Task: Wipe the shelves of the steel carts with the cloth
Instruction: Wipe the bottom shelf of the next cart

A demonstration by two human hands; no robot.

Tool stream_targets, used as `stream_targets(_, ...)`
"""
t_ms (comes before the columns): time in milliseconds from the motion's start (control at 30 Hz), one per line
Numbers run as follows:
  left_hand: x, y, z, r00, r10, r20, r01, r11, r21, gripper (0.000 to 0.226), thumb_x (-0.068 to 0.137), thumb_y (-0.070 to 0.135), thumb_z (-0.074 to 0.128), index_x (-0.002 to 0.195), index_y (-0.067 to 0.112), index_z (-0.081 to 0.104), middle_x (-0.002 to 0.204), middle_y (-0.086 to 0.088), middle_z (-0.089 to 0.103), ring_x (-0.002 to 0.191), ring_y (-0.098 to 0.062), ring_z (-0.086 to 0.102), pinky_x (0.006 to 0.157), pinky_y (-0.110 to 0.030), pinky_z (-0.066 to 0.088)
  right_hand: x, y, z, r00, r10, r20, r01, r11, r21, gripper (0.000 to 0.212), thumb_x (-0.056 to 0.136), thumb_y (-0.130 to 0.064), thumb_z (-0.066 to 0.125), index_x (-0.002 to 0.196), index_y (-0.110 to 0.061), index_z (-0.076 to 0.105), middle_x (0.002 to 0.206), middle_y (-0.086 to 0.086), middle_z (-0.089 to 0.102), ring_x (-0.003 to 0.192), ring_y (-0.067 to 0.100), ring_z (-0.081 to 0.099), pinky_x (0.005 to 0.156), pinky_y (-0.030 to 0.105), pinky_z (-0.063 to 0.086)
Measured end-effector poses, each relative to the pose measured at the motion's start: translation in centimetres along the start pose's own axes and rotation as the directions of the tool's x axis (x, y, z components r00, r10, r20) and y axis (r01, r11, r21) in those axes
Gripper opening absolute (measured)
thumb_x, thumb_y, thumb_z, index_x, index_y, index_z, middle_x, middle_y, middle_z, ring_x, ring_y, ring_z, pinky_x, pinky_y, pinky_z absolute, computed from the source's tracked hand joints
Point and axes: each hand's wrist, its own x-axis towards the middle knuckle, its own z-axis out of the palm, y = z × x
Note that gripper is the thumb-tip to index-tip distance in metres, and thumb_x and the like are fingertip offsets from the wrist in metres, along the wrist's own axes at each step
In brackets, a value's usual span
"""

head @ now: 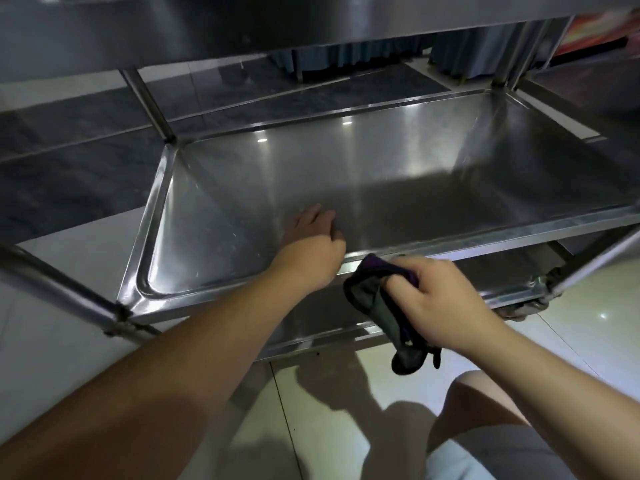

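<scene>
the steel cart's middle shelf (398, 174) fills the centre of the frame, a shallow shiny tray with a raised rim. the dark grey and purple cloth (377, 303) hangs bunched at lower right of centre, against the shelf's front edge.

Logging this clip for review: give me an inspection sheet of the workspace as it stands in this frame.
Surface: middle shelf of steel cart, bare and shiny, light streaks.
Job's things: dark cloth, bunched at the shelf's front rim.
Clutter: nothing seen.
Grippers: left hand rests over the front rim, holding nothing; right hand grips the cloth.
Cables: nothing seen.
Surroundings: tiled floor, upper shelf overhead, lower shelf below.
</scene>
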Motion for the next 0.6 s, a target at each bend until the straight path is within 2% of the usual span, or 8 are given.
stream_targets(100,-1.4,0.1,-0.6,0.999,0.033,0.033,-0.032,0.999,-0.014,0.053,0.106,0.034,0.043,0.158,0.020,0.040,0.170,-0.007,0.027,0.156,-0.026,0.021,0.127,-0.037,0.019,-1.3,-0.2,1.9,0.997,-0.033,0.063,0.031,0.999,0.035,0.047,0.080,-0.050,0.036,0.083,-0.015,0.068,0.070,-0.002,0.063,0.073,0.015,0.057,0.069,0.039,0.048)
stream_targets(233,-4.8,-0.1,-1.8,0.991,0.131,0.038,-0.133,0.990,0.055,0.052,0.108,0.037,0.040,0.159,0.025,0.038,0.170,0.001,0.024,0.155,-0.024,0.023,0.123,-0.042,0.022,-1.0,0.9,4.3,0.947,0.103,0.303,-0.175,0.959,0.222,0.034,0.087,-0.041,0.047,0.074,-0.014,0.062,0.061,0.000,0.059,0.059,0.014,0.052,0.061,0.034,0.044)
stream_targets(300,-7.0,-0.9,-2.2,0.982,0.191,0.000,-0.191,0.980,0.049,0.049,0.107,0.037,0.043,0.155,0.026,0.043,0.166,0.003,0.031,0.150,-0.022,0.031,0.121,-0.042,0.027,0.1,2.1,5.5,0.913,0.151,0.380,-0.249,0.942,0.224,0.032,0.095,-0.031,0.051,0.074,-0.009,0.060,0.060,-0.003,0.056,0.058,0.010,0.050,0.062,0.032,0.042)
stream_targets(367,-9.1,-2.2,-2.3,0.970,0.240,-0.032,-0.241,0.970,-0.031,0.046,0.106,0.034,0.049,0.151,0.028,0.049,0.161,0.008,0.038,0.146,-0.014,0.033,0.122,-0.039,0.029,1.2,3.2,6.7,0.898,0.195,0.394,-0.290,0.936,0.198,0.032,0.098,-0.026,0.051,0.073,-0.009,0.060,0.059,-0.005,0.056,0.058,0.008,0.051,0.061,0.029,0.041)
stream_targets(500,-12.3,-5.0,-2.2,0.946,0.311,-0.088,-0.321,0.936,-0.142,0.040,0.103,0.026,0.055,0.143,0.029,0.057,0.151,0.019,0.043,0.142,-0.001,0.034,0.120,-0.029,0.030,2.9,5.0,9.2,0.885,0.252,0.392,-0.348,0.916,0.197,0.036,0.099,-0.028,0.051,0.073,-0.005,0.060,0.060,-0.002,0.058,0.059,0.012,0.052,0.062,0.030,0.042)
stream_targets(600,-13.9,-7.0,-1.2,0.910,0.409,-0.062,-0.414,0.901,-0.133,0.040,0.098,0.019,0.059,0.137,0.026,0.063,0.143,0.016,0.052,0.135,0.000,0.044,0.113,-0.018,0.032,4.1,6.1,10.9,0.867,0.306,0.392,-0.397,0.901,0.175,0.039,0.099,-0.031,0.052,0.080,0.000,0.066,0.065,0.005,0.064,0.063,0.017,0.057,0.064,0.032,0.046)
